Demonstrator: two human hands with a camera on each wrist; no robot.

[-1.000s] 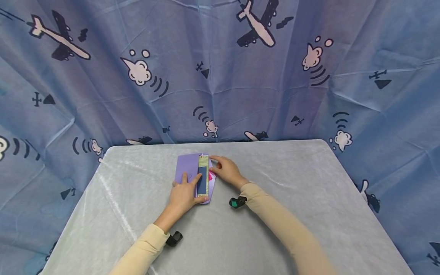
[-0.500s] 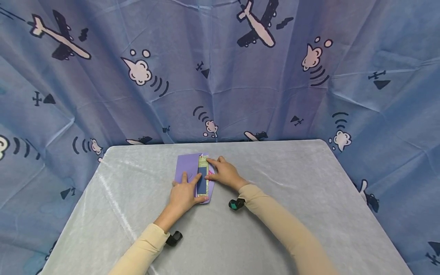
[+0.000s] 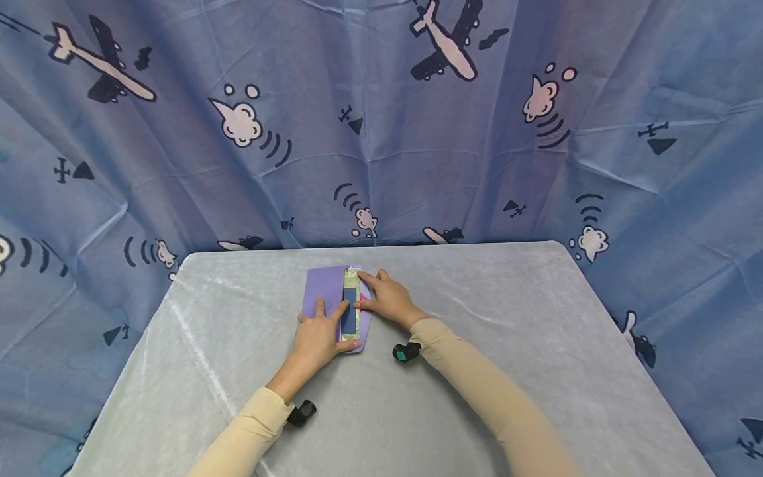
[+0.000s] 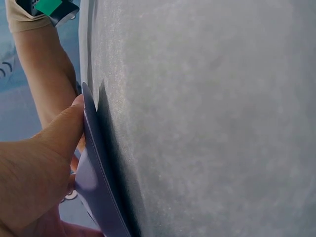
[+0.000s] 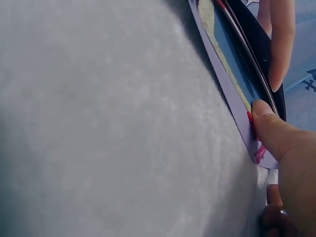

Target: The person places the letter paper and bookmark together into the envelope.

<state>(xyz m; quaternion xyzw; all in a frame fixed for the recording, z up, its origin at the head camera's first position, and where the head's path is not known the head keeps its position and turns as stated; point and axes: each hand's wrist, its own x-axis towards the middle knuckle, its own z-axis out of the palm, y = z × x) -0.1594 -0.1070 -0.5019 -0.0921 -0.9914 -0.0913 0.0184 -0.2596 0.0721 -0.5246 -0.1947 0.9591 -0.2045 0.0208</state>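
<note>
A purple envelope (image 3: pixel 324 283) lies on the table, its flap side to the right. Out of its opening sticks a yellow-green card (image 3: pixel 353 275) with a dark blue panel. My left hand (image 3: pixel 316 341) presses on the envelope with spread fingers, its thumb across the lower end of the card and envelope; in the left wrist view that thumb touches the envelope's edge. From the right, my right hand (image 3: pixel 390 301) touches the card with its thumb and forefinger set apart. The right wrist view has the thumb (image 5: pixel 269 123) against the card's edge, above a pink mark (image 5: pixel 260 152) on the purple flap.
A grey cloth covers the table (image 3: pixel 477 344). Behind it hangs a blue curtain (image 3: pixel 381 132) printed with planes and clouds. Each wrist carries a small dark camera, such as the one (image 3: pixel 302 414) below the left hand.
My right hand has moved left from the flap side onto the card. The card has shifted very slightly left, towards the envelope's opening. My left hand has stayed in place.
</note>
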